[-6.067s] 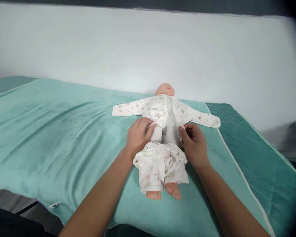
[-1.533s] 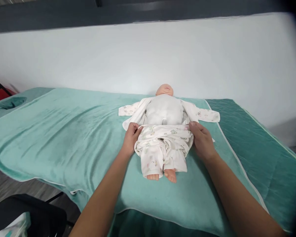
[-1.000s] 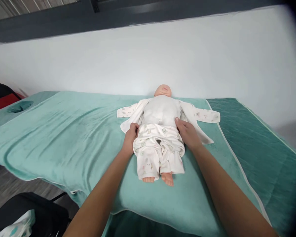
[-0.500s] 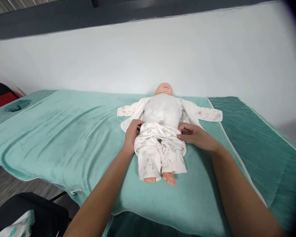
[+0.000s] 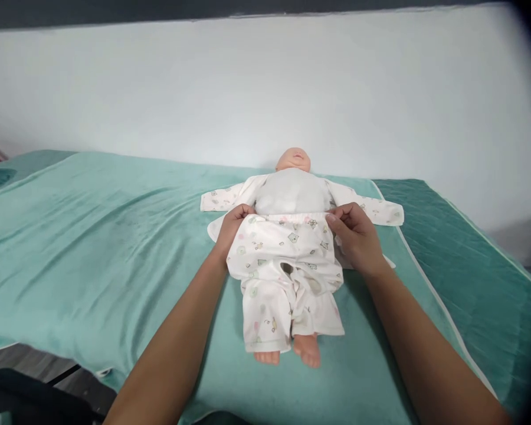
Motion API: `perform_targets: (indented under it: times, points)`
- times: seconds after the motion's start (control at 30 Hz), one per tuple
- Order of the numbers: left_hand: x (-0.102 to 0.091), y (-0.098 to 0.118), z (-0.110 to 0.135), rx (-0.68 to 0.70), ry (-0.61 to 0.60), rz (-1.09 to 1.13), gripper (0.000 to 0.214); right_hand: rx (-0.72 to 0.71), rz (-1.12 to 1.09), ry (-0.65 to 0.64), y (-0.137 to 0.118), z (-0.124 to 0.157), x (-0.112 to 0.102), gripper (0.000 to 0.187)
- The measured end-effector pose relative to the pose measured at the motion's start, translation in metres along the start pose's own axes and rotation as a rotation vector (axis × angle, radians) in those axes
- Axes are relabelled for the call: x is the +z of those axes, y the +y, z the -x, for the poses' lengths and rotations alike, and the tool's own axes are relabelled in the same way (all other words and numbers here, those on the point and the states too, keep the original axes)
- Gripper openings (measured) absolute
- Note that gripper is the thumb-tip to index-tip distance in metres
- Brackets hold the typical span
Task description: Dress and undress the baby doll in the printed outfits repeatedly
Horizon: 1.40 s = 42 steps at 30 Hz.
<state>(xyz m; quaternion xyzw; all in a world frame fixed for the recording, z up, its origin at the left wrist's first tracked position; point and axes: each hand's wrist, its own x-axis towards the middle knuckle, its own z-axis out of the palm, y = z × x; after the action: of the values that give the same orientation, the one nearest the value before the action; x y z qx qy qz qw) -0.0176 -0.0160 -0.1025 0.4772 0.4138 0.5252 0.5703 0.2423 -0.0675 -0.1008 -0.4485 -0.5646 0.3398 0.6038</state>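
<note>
A baby doll [image 5: 295,160] lies on its back on a teal towel [image 5: 97,236], head toward the wall. It wears white printed trousers [image 5: 285,260], and an open printed shirt [image 5: 380,209] is spread out under its bare white torso. My left hand [image 5: 232,227] is closed on the trousers' waistband at the doll's left-side edge in view. My right hand [image 5: 356,236] pinches the waistband on the other side. The waistband is stretched flat across the belly. The doll's bare feet [image 5: 287,353] stick out of the trouser legs.
The towel covers a padded table that runs left and right, with darker green quilted padding [image 5: 460,260] showing at the right. A white wall [image 5: 265,88] rises right behind the doll's head. Dark floor and a black object [image 5: 22,401] show at the lower left.
Both hands have pulled the trousers' waistband up from the hips to the belly and spread it wide. The camera has tilted down and come closer.
</note>
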Motion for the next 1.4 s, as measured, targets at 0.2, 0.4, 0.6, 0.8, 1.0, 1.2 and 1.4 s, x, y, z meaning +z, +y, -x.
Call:
perform_targets:
  times: [0.2, 0.4, 0.6, 0.8, 1.0, 1.2, 1.4]
  points:
    - [0.011, 0.017, 0.016, 0.154, -0.031, -0.132, 0.015, -0.072, 0.160, 0.058, 0.001, 0.004, 0.010, 0.019]
    - [0.018, 0.025, 0.025, 0.220, -0.227, -0.537, 0.025, -0.093, 0.292, 0.038, 0.000, 0.005, 0.010, 0.019]
    - [0.018, 0.015, 0.012, 0.368, -0.013, -0.508, 0.021, -0.041, 0.270, 0.005, 0.004, 0.003, 0.008, 0.020]
    - [0.023, 0.027, -0.025, 0.418, 0.145, -0.474, 0.021, 0.086, 0.155, -0.019, 0.009, 0.002, 0.003, 0.028]
    - [0.015, 0.014, -0.041, 0.145, 0.020, -0.306, 0.026, 0.237, 0.065, -0.255, 0.007, -0.004, -0.009, 0.038]
    - [0.010, 0.009, -0.036, 0.003, -0.023, -0.238, 0.036, 0.178, 0.118, -0.032, 0.012, -0.002, -0.007, 0.028]
    - [0.010, 0.015, -0.031, -0.025, -0.086, -0.238, 0.037, 0.049, 0.445, 0.327, 0.010, 0.000, 0.009, 0.023]
